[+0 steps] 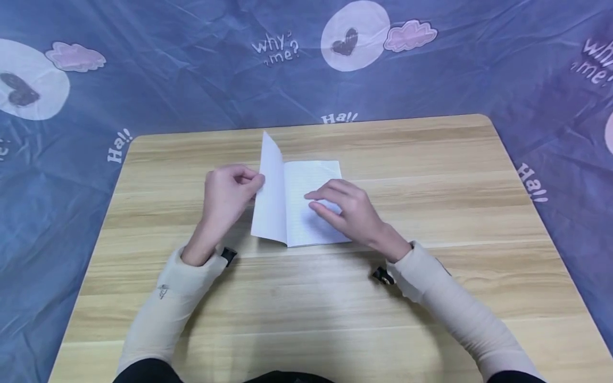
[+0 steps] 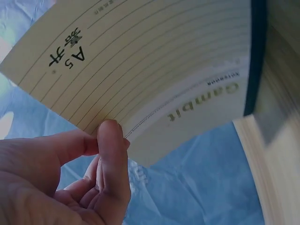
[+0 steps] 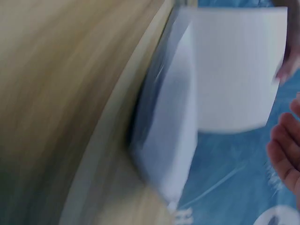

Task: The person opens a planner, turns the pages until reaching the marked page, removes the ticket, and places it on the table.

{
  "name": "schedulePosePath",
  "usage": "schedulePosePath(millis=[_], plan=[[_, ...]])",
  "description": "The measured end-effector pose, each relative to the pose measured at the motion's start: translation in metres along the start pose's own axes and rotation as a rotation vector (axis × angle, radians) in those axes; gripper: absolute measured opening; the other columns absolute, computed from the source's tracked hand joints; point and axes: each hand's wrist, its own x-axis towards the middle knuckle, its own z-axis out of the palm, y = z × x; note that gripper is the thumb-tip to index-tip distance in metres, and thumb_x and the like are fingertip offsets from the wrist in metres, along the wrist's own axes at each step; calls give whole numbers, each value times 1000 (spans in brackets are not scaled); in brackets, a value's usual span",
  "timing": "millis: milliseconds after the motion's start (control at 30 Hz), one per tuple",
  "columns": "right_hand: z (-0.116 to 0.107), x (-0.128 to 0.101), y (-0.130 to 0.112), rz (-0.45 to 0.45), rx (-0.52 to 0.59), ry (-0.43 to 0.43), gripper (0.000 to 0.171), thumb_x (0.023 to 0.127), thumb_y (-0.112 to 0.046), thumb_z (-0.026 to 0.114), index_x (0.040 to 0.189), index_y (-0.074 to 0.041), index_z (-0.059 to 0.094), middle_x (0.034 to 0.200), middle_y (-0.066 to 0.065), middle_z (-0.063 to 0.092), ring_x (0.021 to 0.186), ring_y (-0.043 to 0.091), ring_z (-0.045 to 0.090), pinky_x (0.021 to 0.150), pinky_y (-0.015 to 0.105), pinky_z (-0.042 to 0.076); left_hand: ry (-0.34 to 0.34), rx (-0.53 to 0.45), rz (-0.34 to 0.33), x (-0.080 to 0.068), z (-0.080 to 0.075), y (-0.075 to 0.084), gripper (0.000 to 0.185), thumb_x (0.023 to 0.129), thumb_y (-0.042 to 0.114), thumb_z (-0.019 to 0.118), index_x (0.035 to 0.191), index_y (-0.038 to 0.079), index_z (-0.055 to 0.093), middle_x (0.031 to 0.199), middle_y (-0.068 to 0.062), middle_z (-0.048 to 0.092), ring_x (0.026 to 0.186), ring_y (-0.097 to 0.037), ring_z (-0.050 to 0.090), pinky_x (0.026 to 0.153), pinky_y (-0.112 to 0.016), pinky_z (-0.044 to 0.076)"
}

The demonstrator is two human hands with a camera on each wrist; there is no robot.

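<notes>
A notebook (image 1: 311, 223) lies spread on the table, its right side showing a faintly lined white page. My left hand (image 1: 230, 189) pinches the outer edge of the raised front cover (image 1: 270, 197), which stands up at a steep angle. In the left wrist view that cover (image 2: 154, 70) bears printed lines, "Gambit" and "A5", with a dark green spine strip. My right hand (image 1: 351, 210) is above the lined page, fingers loosely bent, thumb apart, nothing held. The right wrist view is blurred and shows that hand's fingers (image 3: 286, 145) at its right edge.
The wooden table (image 1: 306, 308) has rounded far corners. Behind and beside it hangs a blue cloth (image 1: 191, 69) with printed words, circles and clouds. A black strap piece (image 1: 229, 255) is at the left cuff, and another (image 1: 383, 275) at the right.
</notes>
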Motion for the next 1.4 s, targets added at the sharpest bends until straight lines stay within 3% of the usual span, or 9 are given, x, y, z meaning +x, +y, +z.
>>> schedulePosePath(millis=[267, 533, 667, 967, 1200, 1400], plan=[[-11, -7, 57, 292, -130, -134, 17, 93, -11, 72, 109, -4, 74, 95, 6, 70, 86, 18, 65, 77, 33, 55, 12, 95, -99, -9, -24, -23, 14, 89, 15, 73, 84, 3, 77, 65, -8, 69, 49, -20, 66, 42, -23, 47], [-17, 4, 109, 525, -260, -220, 20, 93, -13, 71, 111, -3, 73, 92, 8, 66, 82, 22, 61, 76, 36, 51, -36, 167, -179, -13, -35, -45, 16, 91, 16, 73, 86, 1, 76, 66, -10, 68, 56, -27, 68, 46, -24, 49], [-16, 10, 121, 547, -301, -278, 22, 93, -10, 70, 113, -2, 73, 92, 11, 66, 83, 25, 61, 76, 39, 50, -82, 222, -204, -13, -38, -55, 17, 93, 17, 72, 85, 2, 75, 66, -8, 68, 58, -24, 67, 50, -27, 48], [-13, 14, 125, 551, -345, -367, 20, 92, -11, 70, 110, -3, 74, 94, 10, 65, 84, 24, 59, 79, 39, 49, -244, 342, -330, -10, -43, -76, 24, 95, 21, 69, 83, 2, 75, 69, -9, 69, 68, -24, 60, 66, -35, 43], [-9, 17, 124, 545, -363, -372, 22, 91, -15, 73, 110, -6, 73, 94, 9, 62, 83, 23, 58, 78, 38, 49, -286, 379, -365, -9, -40, -92, 27, 94, 21, 70, 76, 1, 72, 65, -8, 67, 57, -18, 56, 61, -33, 44], [-8, 20, 126, 543, -313, -330, 15, 89, -7, 71, 103, -5, 69, 95, 9, 61, 85, 24, 60, 78, 36, 51, -299, 390, -385, -7, -36, -99, 27, 93, 22, 71, 74, 3, 71, 64, -7, 66, 56, -17, 55, 60, -32, 44]])
